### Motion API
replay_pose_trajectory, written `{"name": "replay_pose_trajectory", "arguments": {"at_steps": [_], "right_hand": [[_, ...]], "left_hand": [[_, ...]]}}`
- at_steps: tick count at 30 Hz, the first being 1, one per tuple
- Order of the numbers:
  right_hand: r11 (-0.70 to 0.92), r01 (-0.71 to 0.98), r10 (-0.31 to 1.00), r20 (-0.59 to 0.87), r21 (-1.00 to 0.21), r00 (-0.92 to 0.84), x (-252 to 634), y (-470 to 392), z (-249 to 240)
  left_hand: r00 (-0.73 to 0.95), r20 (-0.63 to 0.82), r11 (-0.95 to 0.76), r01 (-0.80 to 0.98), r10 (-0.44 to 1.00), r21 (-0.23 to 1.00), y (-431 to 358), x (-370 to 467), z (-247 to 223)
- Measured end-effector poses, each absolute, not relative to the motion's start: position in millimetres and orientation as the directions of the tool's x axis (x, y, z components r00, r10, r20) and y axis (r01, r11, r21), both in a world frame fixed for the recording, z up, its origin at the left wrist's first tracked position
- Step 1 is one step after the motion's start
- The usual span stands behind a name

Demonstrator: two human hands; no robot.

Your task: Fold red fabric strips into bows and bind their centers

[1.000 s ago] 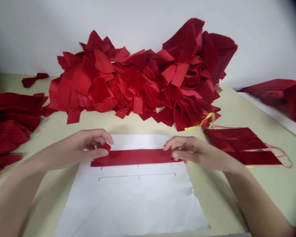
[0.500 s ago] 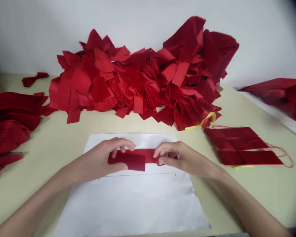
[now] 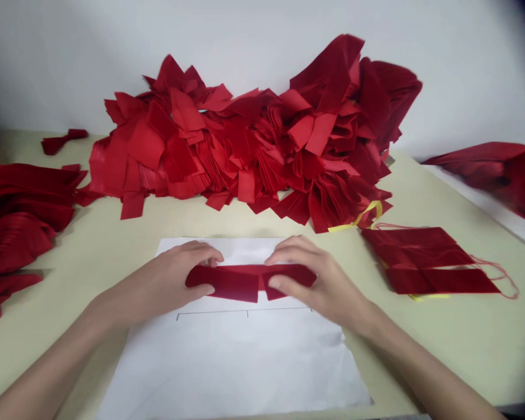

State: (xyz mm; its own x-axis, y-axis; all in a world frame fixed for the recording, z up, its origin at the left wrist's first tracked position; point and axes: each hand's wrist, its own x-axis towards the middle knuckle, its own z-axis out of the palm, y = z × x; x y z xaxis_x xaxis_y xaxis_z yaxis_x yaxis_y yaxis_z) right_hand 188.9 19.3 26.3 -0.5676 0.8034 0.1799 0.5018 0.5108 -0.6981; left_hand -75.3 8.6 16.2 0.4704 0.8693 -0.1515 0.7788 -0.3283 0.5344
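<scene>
A red fabric strip [image 3: 236,283] lies on a white paper sheet [image 3: 240,361], above a ruled black line with short tick marks. Both its ends are folded inward, and a narrow gap shows between the two flaps. My left hand [image 3: 188,271] grips the left fold, thumb in front and fingers behind. Around the right fold, my right hand [image 3: 304,271] is closed the same way, its thumb on the right flap.
A big heap of red fabric pieces [image 3: 245,146] stands along the wall. More red cloth [image 3: 17,216] lies at the left. At the right are red pieces with cords [image 3: 433,262] and further red fabric [image 3: 499,169].
The right end of the strip is now folded over farther, its flap longer and close to the left one. My right hand has spread around it; my left hand has shifted slightly left.
</scene>
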Motion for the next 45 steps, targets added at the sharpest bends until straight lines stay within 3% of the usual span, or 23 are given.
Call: {"name": "replay_pose_trajectory", "arguments": {"at_steps": [8, 16, 24, 45], "right_hand": [[0.628, 0.593, 0.741, 0.153, -0.504, -0.654, 167.4, 6.5, 0.7], [0.591, 0.593, 0.77, 0.162, -0.546, -0.617, 168.7, 10.9, -2.9], [0.615, 0.547, 0.743, 0.185, -0.567, -0.643, 168.9, 10.2, -3.2], [0.617, 0.523, 0.745, 0.222, -0.588, -0.629, 169.1, 10.7, -7.1]], "left_hand": [[0.357, -0.166, -0.186, 0.765, 0.919, 0.617, 9.4, -82.1, 18.1], [0.318, -0.306, -0.075, 0.793, 0.897, 0.604, 16.7, -100.9, 19.7], [0.28, -0.353, -0.009, 0.794, 0.892, 0.608, 16.9, -102.8, 13.1], [0.292, -0.363, 0.006, 0.772, 0.885, 0.636, 18.0, -100.9, 10.8]]}}
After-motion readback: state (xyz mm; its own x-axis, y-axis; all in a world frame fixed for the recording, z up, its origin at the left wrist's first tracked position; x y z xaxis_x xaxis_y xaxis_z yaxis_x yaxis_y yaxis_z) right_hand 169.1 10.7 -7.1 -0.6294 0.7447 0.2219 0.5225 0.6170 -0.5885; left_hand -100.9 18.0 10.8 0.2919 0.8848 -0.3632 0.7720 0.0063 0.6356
